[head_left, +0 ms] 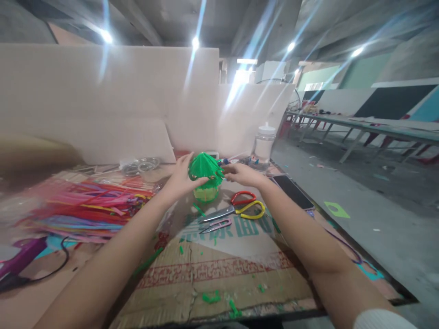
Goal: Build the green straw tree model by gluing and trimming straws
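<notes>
A small craft house has a green cone-shaped roof (206, 165) of fuzzy strips over a pale yellow-green round base (206, 193). My left hand (183, 179) is around the roof's left side, its thumb across the front and its fingers partly hidden behind. At the right edge of the roof, the bent fingers of my right hand (242, 174) close on the strip ends. In front lie scissors (236, 208) with one red and one yellow handle, and small pink thread snips (216, 225). Everything here rests on a printed cardboard sheet (206, 274).
Colourful pipe cleaners (99, 203) lie in a heap on the left, near a purple glue gun (25, 258). At the back right stands a clear bottle (263, 146) with a white lid. A phone (293, 192) lies by the right edge. White boards (113, 100) rise behind.
</notes>
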Available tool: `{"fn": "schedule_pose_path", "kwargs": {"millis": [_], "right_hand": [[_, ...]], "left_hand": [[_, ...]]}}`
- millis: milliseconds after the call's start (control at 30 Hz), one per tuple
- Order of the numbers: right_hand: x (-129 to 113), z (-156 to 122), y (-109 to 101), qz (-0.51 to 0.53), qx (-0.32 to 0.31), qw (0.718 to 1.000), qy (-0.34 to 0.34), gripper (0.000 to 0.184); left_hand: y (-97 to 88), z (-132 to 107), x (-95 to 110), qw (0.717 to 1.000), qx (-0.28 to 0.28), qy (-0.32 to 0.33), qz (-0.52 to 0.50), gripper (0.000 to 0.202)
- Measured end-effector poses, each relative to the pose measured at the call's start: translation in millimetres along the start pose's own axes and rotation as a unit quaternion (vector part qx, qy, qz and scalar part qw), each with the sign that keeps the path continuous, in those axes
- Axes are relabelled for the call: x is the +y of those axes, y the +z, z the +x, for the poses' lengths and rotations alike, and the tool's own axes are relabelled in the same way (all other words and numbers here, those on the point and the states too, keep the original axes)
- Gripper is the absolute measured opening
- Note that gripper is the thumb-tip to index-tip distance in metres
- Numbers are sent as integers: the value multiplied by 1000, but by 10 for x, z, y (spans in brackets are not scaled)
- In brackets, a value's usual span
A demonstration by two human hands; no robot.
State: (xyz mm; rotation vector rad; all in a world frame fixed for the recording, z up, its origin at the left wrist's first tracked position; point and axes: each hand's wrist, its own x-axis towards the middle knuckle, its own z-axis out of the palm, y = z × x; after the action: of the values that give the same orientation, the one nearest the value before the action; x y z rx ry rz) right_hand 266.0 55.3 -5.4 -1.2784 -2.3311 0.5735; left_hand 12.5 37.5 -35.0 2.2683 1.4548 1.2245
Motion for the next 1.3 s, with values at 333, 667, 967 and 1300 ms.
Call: {"fn": "schedule_pose_path", "kwargs": {"millis": [333, 667, 967, 1300], "right_hand": [[-186, -113, 24, -1, -159, 985, -72, 28], [10, -39, 46, 4, 163, 984, -77, 23], [146, 136, 398, -8, 217, 970, -108, 20], [185, 119, 545, -153, 313, 925, -151, 15]], "left_hand": [[-365, -39, -198, 997, -75, 12, -31, 52], [-348, -31, -98, 978, -18, 187, 92, 52], [-117, -29, -225, 963, 50, 229, 131, 42], [-137, -46, -250, 948, 97, 253, 167, 15]]}}
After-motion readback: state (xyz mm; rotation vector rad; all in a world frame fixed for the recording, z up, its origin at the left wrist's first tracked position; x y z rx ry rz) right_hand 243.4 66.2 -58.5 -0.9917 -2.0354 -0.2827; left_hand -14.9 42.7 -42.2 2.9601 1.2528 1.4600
